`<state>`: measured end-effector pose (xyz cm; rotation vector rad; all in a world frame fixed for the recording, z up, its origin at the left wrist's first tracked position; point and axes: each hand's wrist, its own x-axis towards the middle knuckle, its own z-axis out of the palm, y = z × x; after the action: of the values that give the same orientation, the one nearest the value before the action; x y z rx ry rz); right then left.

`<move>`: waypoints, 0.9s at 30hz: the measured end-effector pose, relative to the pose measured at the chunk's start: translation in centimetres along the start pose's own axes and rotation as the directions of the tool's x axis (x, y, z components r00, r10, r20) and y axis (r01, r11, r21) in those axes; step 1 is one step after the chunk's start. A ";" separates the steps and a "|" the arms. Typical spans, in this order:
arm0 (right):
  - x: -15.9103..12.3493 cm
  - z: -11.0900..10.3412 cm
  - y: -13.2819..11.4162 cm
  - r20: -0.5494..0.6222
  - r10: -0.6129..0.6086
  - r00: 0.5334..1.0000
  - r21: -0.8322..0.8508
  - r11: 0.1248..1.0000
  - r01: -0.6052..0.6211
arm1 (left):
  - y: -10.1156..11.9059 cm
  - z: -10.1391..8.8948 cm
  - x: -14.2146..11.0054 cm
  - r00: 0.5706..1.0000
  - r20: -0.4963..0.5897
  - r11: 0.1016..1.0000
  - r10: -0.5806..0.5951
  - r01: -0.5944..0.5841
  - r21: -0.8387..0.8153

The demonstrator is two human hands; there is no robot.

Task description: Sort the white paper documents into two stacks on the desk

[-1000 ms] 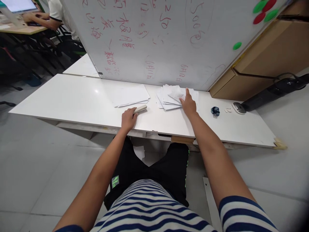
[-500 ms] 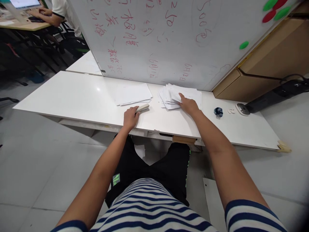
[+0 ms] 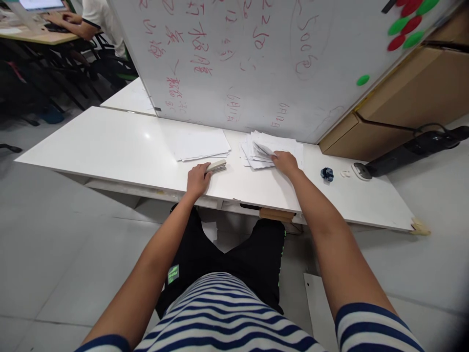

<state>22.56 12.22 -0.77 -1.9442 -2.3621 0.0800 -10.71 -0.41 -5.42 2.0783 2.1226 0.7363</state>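
My left hand [image 3: 198,180] is closed around the back end of a pale stapler [image 3: 217,165], which rests on the white table. Its front end points right, toward the papers. My right hand [image 3: 286,163] pinches the near edge of some paper sheets [image 3: 264,149], whose left side is lifted and curled. Beneath them lies a loose, uneven pile of white papers [image 3: 295,146]. A neater stack of white paper [image 3: 202,144] lies behind the stapler, to the left of that pile.
A whiteboard [image 3: 271,63] with red writing stands along the table's [image 3: 120,151] back edge. Cardboard boxes [image 3: 399,93] are at the right. A small dark blue object [image 3: 327,174] and a rounded silver-ended device [image 3: 362,171] lie right of my arm. Another person [image 3: 98,22] sits far left.
My right hand has gone from pointing fingers on the papers to pinching sheets, and their left edge has risen. My left hand and the stapler stay in place. The view has shifted slightly.
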 end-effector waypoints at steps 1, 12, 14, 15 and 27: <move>0.0 0.1 0.0 0.001 0.002 1.000 0.007 1.000 -0.002 | 0.0 -0.1 0.0 1.000 0.003 1.000 -0.004 0.004 0.000; -0.7 -0.8 -0.8 -0.146 0.025 0.989 0.035 0.999 -0.020 | -0.2 0.0 0.2 1.000 -0.003 1.000 -0.012 0.012 -0.026; -2.8 -1.8 -1.6 -0.264 0.041 0.964 0.073 0.997 -0.023 | 0.2 -0.5 -0.2 0.999 -0.054 0.997 -0.003 -0.001 -0.079; -4.5 -2.2 -2.3 -0.320 0.051 0.946 0.100 0.995 -0.020 | 0.7 -0.8 -0.8 0.996 -0.091 0.992 0.007 -0.018 -0.122; -24.9 7.0 -14.1 -0.330 -0.278 0.902 0.336 0.858 0.387 | 6.7 -2.3 -13.0 0.803 0.595 -0.062 -0.047 0.592 -0.804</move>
<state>12.92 -14.89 -7.20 -1.2538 -2.2451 0.2322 -4.45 -13.81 -4.32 0.6617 0.9989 1.0943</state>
